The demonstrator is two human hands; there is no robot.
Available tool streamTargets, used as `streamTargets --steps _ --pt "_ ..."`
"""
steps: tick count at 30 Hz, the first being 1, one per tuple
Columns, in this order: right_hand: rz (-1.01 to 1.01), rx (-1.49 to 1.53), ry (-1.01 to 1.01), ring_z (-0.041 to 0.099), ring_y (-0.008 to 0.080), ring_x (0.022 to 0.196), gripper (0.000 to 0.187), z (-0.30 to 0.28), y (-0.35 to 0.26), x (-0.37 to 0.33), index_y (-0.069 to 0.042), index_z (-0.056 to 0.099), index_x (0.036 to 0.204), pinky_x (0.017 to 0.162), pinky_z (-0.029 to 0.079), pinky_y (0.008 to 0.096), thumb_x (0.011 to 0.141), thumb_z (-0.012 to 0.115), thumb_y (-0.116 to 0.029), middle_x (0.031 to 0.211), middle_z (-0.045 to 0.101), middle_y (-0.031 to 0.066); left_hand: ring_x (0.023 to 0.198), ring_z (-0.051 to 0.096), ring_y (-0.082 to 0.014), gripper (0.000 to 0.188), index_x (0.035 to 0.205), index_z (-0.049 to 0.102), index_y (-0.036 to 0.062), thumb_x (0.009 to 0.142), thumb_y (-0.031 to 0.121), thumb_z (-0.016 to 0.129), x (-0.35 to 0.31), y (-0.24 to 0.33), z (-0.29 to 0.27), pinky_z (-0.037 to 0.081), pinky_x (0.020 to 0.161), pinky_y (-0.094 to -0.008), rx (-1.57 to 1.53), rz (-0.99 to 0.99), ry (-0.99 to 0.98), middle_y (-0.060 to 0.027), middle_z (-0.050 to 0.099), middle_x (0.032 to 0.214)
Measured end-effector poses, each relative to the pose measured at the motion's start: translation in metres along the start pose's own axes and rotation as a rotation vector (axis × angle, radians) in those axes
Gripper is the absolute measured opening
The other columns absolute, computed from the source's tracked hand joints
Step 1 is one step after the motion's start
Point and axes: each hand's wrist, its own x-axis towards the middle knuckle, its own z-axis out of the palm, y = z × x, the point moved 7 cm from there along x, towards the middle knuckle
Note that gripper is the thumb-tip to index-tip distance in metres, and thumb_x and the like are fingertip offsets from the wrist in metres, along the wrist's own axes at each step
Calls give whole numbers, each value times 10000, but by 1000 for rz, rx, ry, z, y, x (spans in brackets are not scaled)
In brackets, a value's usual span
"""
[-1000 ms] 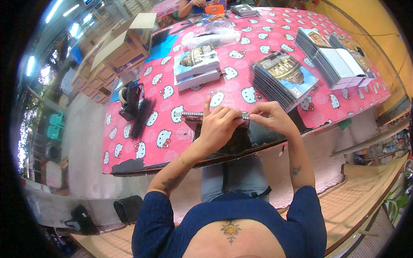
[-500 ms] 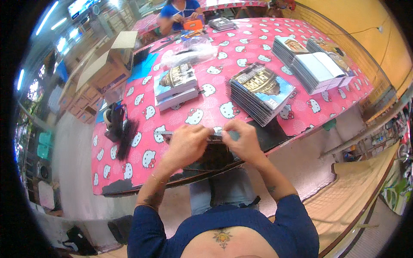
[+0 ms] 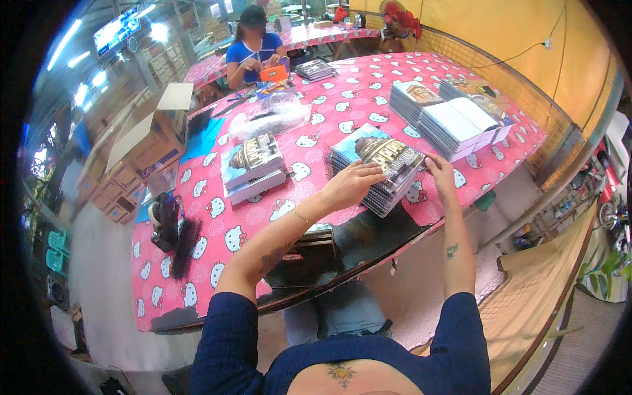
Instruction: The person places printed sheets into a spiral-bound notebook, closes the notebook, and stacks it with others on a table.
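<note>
Left hand [image 3: 354,184] palm-down on notebooks [image 3: 388,153]

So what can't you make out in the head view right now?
All in the head view:
Part of the top notebook's cover: hidden under the left hand.
Whether the right hand grips its edge: fingertips too small.
The bottom of the cardboard box: hidden by its sides.
Picture on the hanging screen: small, blurred.
</note>
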Motion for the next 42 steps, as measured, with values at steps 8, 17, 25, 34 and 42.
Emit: streamTargets --steps 8,17,25,34,42 --pt "0 68 12 648 129 943 249 3 -3 0 -13 686 1184 855 519 271 965 607 -100 1046 697 54 1246 556 -293 408 1259 611 92 861 20 562 7 11 -1 409 1094 -468 8 -3 -14 -131 602 1302" --pt "-94 -1 259 584 184 1117 373 -45 -10 -33 -5 579 1335 982 448 321 995 548 -156 1248 622 89 1134 607 -338 434 1230 633 100 805 120 721 -49 -33 -74 507 967 -439 135 -87 200 -152 626 1225" --pt "-173 40 376 582 158 1048 233 -26 -51 -101 1 642 1175 955 445 307 988 550 -104 1117 648 68 901 667 -342 256 1105 688 73 868 117 603 -270 -155 -151 544 779 -434 707 -620 215 -149 689 963" --pt "-408 3 -89 587 203 1139 461 164 -161 -160 -18 553 1300 983 447 324 881 717 -118 1236 617 100 833 637 -304 225 1059 675 66 838 70 629 -151 -37 -212 493 706 -416 644 -484 290 -99 653 878" --pt "-16 394 -384 628 98 962 361 188 -102 -193 13 601 1232 858 495 275 886 704 0 1068 698 43 815 632 -307 302 1101 654 68 802 25 654 -91 82 -211 492 701 -409 205 -235 72 -80 639 875"
